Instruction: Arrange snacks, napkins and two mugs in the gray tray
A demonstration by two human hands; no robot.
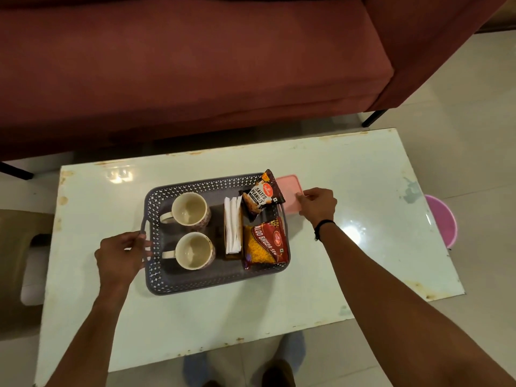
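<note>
The gray perforated tray (pixel 195 283) sits mid-table. Inside on its left stand two cream mugs, one farther (pixel 190 209) and one nearer (pixel 195 251), handles pointing left. A holder of white napkins (pixel 233 227) stands in the middle. A dark salted peanuts packet (pixel 262 195) leans on the far right rim, and a red aloo bhujia packet (pixel 265 243) lies below it. My left hand (pixel 122 256) grips the tray's left handle. My right hand (pixel 318 203) rests just right of the tray, fingers on a pink flat object (pixel 289 188).
A glass-topped table (pixel 363 247) with worn edges carries everything. A maroon sofa (pixel 195 65) stands behind it. A pink stool (pixel 444 219) peeks out at the table's right edge. A brown seat (pixel 14 275) is at the left. My feet show under the near edge.
</note>
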